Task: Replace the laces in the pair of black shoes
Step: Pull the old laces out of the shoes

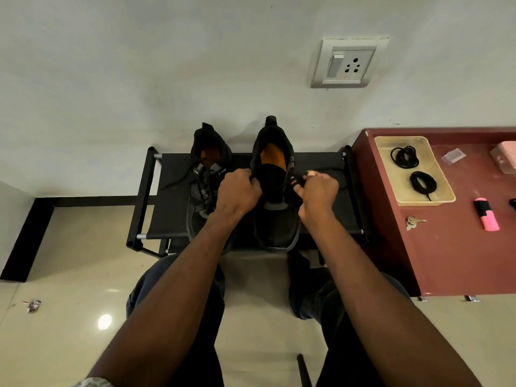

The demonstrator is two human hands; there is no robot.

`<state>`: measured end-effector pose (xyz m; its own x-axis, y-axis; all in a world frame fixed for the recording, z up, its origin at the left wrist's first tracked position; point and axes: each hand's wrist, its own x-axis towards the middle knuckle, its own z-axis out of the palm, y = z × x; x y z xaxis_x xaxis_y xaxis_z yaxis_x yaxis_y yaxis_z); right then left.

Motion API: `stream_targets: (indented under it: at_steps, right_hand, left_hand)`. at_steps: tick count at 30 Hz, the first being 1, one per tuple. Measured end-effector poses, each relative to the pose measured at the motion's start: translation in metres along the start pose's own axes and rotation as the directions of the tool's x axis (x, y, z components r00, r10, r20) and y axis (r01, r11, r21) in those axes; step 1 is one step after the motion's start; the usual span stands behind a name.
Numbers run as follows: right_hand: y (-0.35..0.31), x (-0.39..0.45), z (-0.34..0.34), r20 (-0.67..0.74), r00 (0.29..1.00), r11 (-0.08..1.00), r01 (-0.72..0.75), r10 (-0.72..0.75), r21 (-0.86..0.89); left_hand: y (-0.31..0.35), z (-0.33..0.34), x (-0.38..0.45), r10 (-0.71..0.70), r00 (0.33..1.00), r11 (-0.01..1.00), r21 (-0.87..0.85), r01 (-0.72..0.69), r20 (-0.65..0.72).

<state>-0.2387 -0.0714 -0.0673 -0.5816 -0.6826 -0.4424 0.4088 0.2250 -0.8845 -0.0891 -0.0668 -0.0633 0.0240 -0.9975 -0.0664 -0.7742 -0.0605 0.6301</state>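
Note:
Two black shoes with orange insoles stand on a low black rack (173, 202), toes toward me. The left shoe (206, 174) still carries its lace, loosened and trailing to the left. The right shoe (275, 191) sits between my hands. My left hand (237, 192) grips the left edge of its opening with curled fingers. My right hand (317, 191) pinches a black lace (296, 181) at the eyelets on the shoe's right side. Two coiled black laces (405, 157) (423, 182) lie in a beige tray (444, 195) on the red cabinet.
The red cabinet (446, 247) stands right of the rack, holding keys (414, 222), a pink-and-black object (487, 213), a clear packet (453, 156) and a pink item at the edge. The wall with a socket (346, 62) is right behind the rack. My knees are below it.

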Motion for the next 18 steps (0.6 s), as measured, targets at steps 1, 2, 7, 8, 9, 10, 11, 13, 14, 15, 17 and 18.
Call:
stream_targets:
  at_steps: [1, 2, 7, 8, 9, 10, 11, 13, 14, 15, 17, 18]
  right_hand:
    - [-0.004, -0.002, 0.000, 0.008, 0.996, 0.994, -0.088, 0.088, 0.071]
    - [-0.006, -0.005, -0.001, 0.016, 0.998, 0.998, -0.060, 0.060, -0.001]
    - [-0.010, -0.015, -0.010, 0.639, 0.520, 0.271, 0.850, -0.567, -0.451]
    - [-0.005, -0.018, -0.011, 0.774, 0.436, 0.094, 0.890, -0.459, -0.446]
    - [0.000, -0.021, -0.011, 0.858, 0.413, -0.054, 0.892, -0.304, -0.448]
    - [0.004, -0.024, -0.012, 0.890, 0.422, -0.167, 0.878, -0.171, -0.448]
    - [0.008, -0.026, -0.012, 0.892, 0.444, -0.221, 0.864, -0.087, -0.452]
    - [0.012, -0.023, -0.014, 0.879, 0.474, -0.181, 0.861, -0.049, -0.475]
    - [0.014, -0.021, -0.015, 0.884, 0.464, -0.134, 0.874, -0.058, -0.468]
    - [0.014, -0.018, -0.015, 0.888, 0.455, -0.080, 0.885, -0.070, -0.459]
    - [0.016, -0.015, -0.012, 0.870, 0.479, 0.097, 0.877, -0.118, -0.470]
    - [0.014, -0.014, -0.012, 0.838, 0.518, 0.209, 0.850, -0.171, -0.483]
  left_hand:
    - [-0.001, 0.001, 0.001, -0.002, 1.000, 1.000, -0.009, 0.002, -0.001]
    - [-0.001, 0.002, 0.002, -0.007, 1.000, 1.000, -0.024, 0.007, -0.004]
    - [-0.001, 0.004, 0.004, -0.017, 1.000, 0.998, -0.060, 0.016, -0.016]
    - [-0.001, 0.004, 0.004, -0.015, 1.000, 0.998, -0.058, 0.014, -0.019]
    - [-0.001, 0.004, 0.005, -0.014, 1.000, 0.998, -0.054, 0.013, -0.020]
    - [0.000, 0.003, 0.005, -0.015, 1.000, 0.999, -0.045, 0.014, -0.022]
    - [0.000, 0.002, 0.006, -0.018, 1.000, 0.999, -0.035, 0.017, -0.023]
    - [-0.001, 0.002, 0.006, -0.021, 1.000, 0.999, -0.030, 0.020, -0.013]
    - [0.000, 0.003, 0.005, -0.014, 1.000, 0.999, -0.029, 0.014, -0.008]
    - [0.000, 0.003, 0.004, -0.005, 1.000, 1.000, -0.024, 0.004, -0.009]
    - [-0.001, 0.002, 0.004, 0.008, 1.000, 1.000, 0.002, -0.008, -0.021]
    - [-0.001, 0.001, 0.004, 0.014, 1.000, 1.000, 0.014, -0.014, -0.025]
